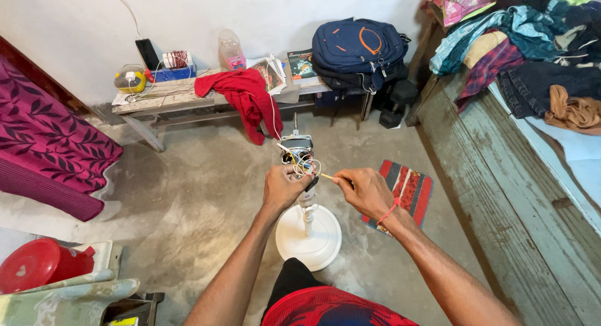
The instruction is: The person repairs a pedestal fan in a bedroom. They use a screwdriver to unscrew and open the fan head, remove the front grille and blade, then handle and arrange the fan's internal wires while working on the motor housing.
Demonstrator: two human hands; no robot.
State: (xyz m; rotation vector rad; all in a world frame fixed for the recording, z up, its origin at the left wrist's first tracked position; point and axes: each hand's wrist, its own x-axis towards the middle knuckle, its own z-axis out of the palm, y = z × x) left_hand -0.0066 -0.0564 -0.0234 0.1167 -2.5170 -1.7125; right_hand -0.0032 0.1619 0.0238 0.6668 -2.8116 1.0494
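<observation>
I see the fan motor [299,149] on its upright pole just ahead of both hands. Left hand [283,187] grips the wire bundle [305,166]; right hand [365,189] pinches a yellow wire [325,175] running leftward into it. Left sits nearer.

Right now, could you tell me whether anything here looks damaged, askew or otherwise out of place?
Yes. The pedestal fan stands on its white round base with no blades or guard, its motor bare and loose wires spilling out between the left hand and right hand. A red cloth droops off the wooden bench.
</observation>
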